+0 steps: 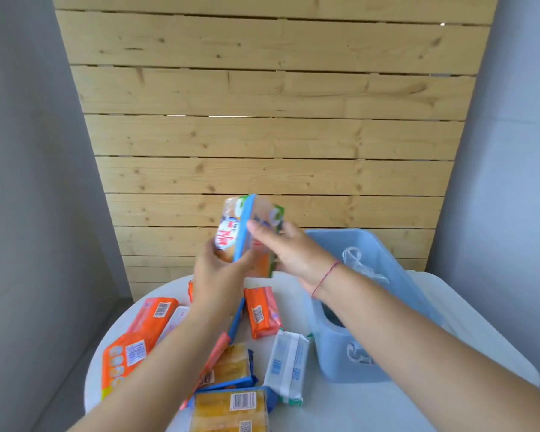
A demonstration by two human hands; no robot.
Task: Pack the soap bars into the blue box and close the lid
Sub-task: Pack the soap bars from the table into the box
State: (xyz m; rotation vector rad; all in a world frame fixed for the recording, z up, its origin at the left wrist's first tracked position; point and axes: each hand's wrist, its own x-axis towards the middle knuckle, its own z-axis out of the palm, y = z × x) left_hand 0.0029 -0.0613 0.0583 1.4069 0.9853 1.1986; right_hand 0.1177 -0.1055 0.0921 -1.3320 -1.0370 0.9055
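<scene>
I hold a multi-pack of soap bars (242,227), blue-edged with orange bars and a red-and-white label, raised above the table. My left hand (219,275) grips its lower left end. My right hand (290,254) clasps its right side. The open blue box (396,275) stands on the right of the white round table (340,410), partly hidden by my right forearm. Several wrapped soap packs lie on the table: orange ones (153,316), an orange pack (262,311) in the middle, a white pack (289,366) and yellow packs in blue wrap (231,406).
A wooden slat wall (272,120) rises behind the table, with grey walls on both sides. A clear plastic piece (356,257) hangs at the box's inner rim. The box's front wall has a cut-out handle (357,353).
</scene>
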